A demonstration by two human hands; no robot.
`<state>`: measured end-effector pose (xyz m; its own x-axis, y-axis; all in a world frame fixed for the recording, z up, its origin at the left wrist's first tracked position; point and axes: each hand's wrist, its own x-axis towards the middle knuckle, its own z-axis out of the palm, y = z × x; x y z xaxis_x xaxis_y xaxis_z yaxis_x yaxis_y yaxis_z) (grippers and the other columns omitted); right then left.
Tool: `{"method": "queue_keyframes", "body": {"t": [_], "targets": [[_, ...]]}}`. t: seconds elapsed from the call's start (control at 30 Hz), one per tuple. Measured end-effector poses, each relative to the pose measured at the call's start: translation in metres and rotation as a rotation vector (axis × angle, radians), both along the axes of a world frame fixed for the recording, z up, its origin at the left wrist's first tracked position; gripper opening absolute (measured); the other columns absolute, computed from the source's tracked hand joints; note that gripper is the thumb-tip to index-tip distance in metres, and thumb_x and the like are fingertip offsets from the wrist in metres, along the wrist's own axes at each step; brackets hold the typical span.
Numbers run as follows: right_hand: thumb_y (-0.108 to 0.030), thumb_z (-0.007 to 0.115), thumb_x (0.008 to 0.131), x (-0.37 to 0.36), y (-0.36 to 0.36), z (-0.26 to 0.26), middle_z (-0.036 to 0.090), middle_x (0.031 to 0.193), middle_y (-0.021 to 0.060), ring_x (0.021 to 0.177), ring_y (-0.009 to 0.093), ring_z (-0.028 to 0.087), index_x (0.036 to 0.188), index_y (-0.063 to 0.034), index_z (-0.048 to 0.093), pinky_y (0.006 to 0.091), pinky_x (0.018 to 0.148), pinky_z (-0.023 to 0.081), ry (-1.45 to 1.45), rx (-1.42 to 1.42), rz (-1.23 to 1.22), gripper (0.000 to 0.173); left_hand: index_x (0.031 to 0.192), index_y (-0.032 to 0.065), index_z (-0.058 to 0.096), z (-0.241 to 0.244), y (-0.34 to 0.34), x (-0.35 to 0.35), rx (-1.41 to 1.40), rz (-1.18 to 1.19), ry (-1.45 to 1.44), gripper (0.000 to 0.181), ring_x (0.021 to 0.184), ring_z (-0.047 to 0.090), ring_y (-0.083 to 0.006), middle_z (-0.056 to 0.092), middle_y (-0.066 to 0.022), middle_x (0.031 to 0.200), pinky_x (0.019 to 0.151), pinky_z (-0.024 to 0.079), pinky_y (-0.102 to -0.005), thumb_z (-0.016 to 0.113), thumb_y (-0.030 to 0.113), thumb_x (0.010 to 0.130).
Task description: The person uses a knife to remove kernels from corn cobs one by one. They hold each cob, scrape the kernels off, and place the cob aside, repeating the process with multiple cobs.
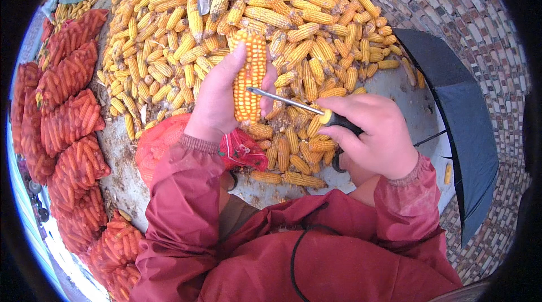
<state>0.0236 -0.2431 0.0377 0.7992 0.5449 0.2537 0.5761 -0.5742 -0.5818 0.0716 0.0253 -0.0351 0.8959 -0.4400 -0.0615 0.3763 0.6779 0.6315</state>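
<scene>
My left hand [222, 90] grips an ear of corn [250, 73] upright, the thumb along its left side and the fingertips on its right. My right hand [366, 130] holds a screwdriver [292, 102] by its black and yellow handle. The metal shaft points left, and its tip lies over the kernels of the held ear; whether it presses in cannot be told. Behind both hands rises a large heap of corn ears [262, 14]. A red mesh bag [161, 136] lies under my left forearm, with a bunched red cloth or bag [243, 149] beside it.
Full red mesh sacks of corn [70, 119] line the left side. An open dark umbrella [459, 103] stands on its side at the right, by a brick-patterned surface [478, 9]. Loose ears [302, 179] lie near my legs on a grey sheet or floor [123, 175].
</scene>
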Motion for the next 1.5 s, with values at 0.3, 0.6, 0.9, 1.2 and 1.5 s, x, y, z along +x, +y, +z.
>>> {"method": "queue_keyframes", "body": {"t": [0.3, 0.6, 0.9, 1.2, 1.5], "targets": [[-0.011, 0.088, 0.082, 0.002, -0.009, 0.001, 0.075, 0.09, 0.0136, 0.079, 0.032, 0.072, 0.121, -0.0041, 0.077, 0.0393, 0.072, 0.055, 0.05, 0.053, -0.079, 0.041, 0.133, 0.004, 0.051, -0.002, 0.005, 0.002, 0.084, 0.0, -0.101, 0.051, 0.068, 0.062, -0.0227, 0.057, -0.0101, 0.093, 0.057, 0.053, -0.0377, 0.071, 0.027, 0.091], [-0.017, 0.086, 0.088, 0.002, -0.003, 0.006, 0.076, 0.091, 0.0159, 0.08, 0.036, 0.074, 0.117, -0.0036, 0.077, 0.0424, 0.07, 0.057, -0.007, 0.046, -0.132, 0.033, 0.134, 0.0024, 0.051, 0.003, 0.003, -0.001, 0.071, 0.061, -0.095, 0.054, 0.076, 0.064, -0.0227, 0.06, -0.011, 0.1, 0.064, 0.055, -0.0386, 0.071, 0.018, 0.087], [-0.017, 0.085, 0.089, 0.002, 0.004, 0.001, 0.075, 0.09, 0.0156, 0.079, 0.035, 0.073, 0.118, -0.0044, 0.077, 0.0428, 0.069, 0.057, -0.112, 0.041, -0.168, 0.033, 0.134, 0.004, 0.052, 0.002, 0.003, -0.001, 0.117, 0.048, -0.075, 0.052, 0.079, 0.064, -0.0236, 0.062, -0.011, 0.103, 0.068, 0.056, -0.0393, 0.074, 0.02, 0.09], [-0.017, 0.083, 0.089, 0.0, 0.008, 0.006, 0.072, 0.085, 0.0138, 0.076, 0.035, 0.071, 0.118, -0.0054, 0.076, 0.0444, 0.067, 0.055, -0.12, -0.072, -0.192, 0.032, 0.134, 0.0031, 0.052, 0.005, 0.001, -0.003, 0.398, 0.175, -0.145, 0.049, 0.086, 0.068, -0.0206, 0.066, -0.0085, 0.102, 0.076, 0.058, -0.0366, 0.074, 0.008, 0.09], [-0.017, 0.082, 0.089, -0.013, 0.024, 0.001, 0.067, 0.08, 0.0143, 0.075, 0.036, 0.068, 0.117, -0.003, 0.074, 0.0472, 0.066, 0.054, -0.152, -0.152, -0.215, 0.033, 0.133, 0.0007, 0.056, -0.001, -0.009, -0.003, 0.961, 0.465, -0.377, 0.05, 0.096, 0.067, -0.0096, 0.071, -0.0029, 0.11, 0.085, 0.056, -0.0284, 0.081, 0.002, 0.09]]}}
